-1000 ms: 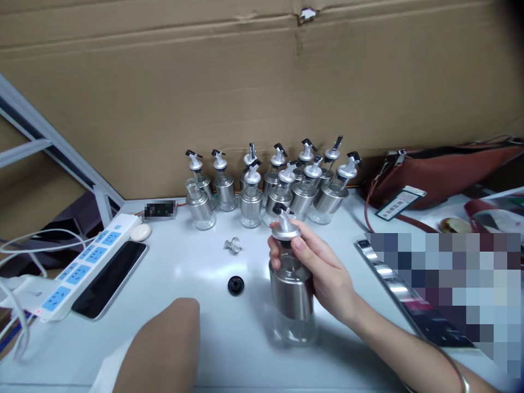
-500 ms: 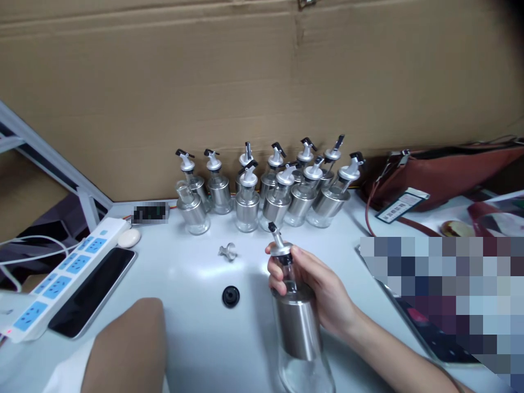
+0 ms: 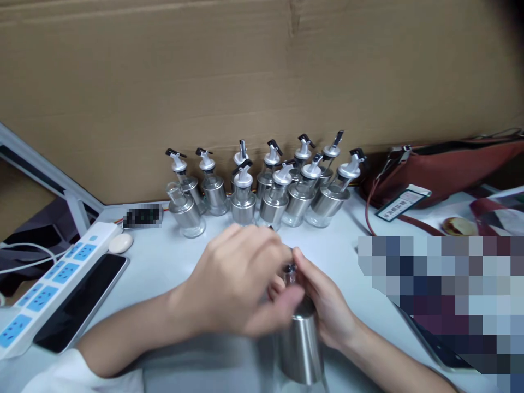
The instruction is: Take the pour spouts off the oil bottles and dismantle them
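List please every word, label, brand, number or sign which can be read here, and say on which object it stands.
No text can be read with certainty.
Tag on the reddish-brown bag: dark print, too small and blurred.
Small dark device near the power strip: pixelated, unreadable.
Bottle in the right hand: no lettering visible on its metal band.

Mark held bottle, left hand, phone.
Held bottle (image 3: 303, 349), head view: steel band.
Left hand (image 3: 239, 281), head view: back of the hand.
Phone (image 3: 82, 303), head view: dark screen.
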